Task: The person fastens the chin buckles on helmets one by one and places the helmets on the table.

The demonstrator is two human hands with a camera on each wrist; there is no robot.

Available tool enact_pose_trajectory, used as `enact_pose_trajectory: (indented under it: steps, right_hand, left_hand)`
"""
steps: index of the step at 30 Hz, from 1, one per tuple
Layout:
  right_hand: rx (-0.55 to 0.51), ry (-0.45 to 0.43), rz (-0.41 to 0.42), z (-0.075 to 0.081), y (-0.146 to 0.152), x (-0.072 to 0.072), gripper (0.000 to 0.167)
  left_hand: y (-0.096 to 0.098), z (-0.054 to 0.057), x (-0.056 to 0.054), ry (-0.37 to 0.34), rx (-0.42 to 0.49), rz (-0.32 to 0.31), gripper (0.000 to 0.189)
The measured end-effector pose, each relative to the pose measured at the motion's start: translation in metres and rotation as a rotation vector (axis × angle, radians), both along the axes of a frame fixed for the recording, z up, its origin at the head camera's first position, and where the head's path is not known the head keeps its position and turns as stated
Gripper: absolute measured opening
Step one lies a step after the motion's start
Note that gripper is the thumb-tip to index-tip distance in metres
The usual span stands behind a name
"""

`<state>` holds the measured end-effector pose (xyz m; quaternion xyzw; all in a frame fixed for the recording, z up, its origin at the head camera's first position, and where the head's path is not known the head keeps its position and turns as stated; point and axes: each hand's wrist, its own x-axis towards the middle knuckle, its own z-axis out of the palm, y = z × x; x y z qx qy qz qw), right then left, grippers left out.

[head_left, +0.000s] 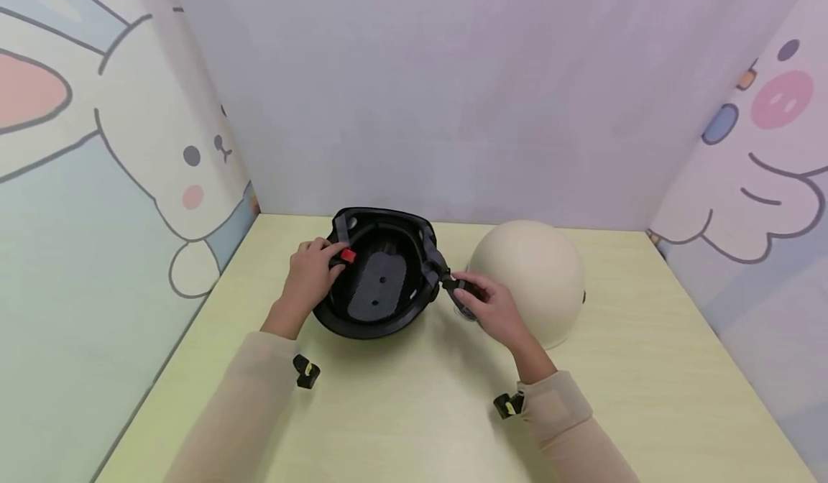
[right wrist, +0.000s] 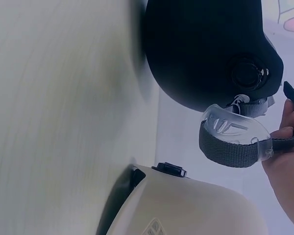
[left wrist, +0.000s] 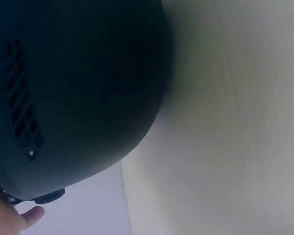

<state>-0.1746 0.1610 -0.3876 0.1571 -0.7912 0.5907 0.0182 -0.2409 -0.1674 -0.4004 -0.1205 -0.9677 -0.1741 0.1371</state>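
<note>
A black helmet lies upside down on the table, its padded hollow facing up. At its left rim my left hand pinches a strap buckle with a red button. In the left wrist view the vented shell hides most of that hand. Off the right rim, my right hand grips the grey chin strap between thumb and fingers. A clear plastic chin cup hangs on this strap, as the right wrist view shows.
A cream helmet rests dome up just right of the black one, close behind my right hand. The pale table meets a plain back wall. Cartoon-printed walls stand at the left and right.
</note>
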Motion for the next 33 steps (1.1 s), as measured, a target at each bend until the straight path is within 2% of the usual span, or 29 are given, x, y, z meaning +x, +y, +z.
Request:
enact_pose_trajectory:
  steps: [7,12,18,21,25,33]
  right_hand:
    - [0.02,0.002,-0.01,0.003,0.001,0.001,0.029]
    - [0.019,0.004,-0.009,0.004,0.002,0.001,0.03]
    - [0.003,0.008,-0.003,0.004,0.003,0.001,0.03]
    - [-0.004,0.006,-0.007,-0.007,0.006,-0.007,0.03]
    - [-0.008,0.005,-0.014,-0.02,0.009,-0.016,0.032]
    - [0.0,0.002,-0.016,-0.003,0.001,-0.022,0.039]
  left_hand:
    - [0.002,0.003,0.0,-0.036,0.179,0.031,0.039]
    - [0.003,0.008,-0.001,-0.008,0.264,0.025,0.037]
    - [0.003,0.015,0.001,0.031,0.403,-0.052,0.035]
    - [0.003,0.018,0.003,0.047,0.463,-0.094,0.036]
    - [0.003,0.018,0.003,0.018,0.488,-0.093,0.038]
    - [0.007,0.015,0.004,-0.044,0.476,-0.083,0.042]
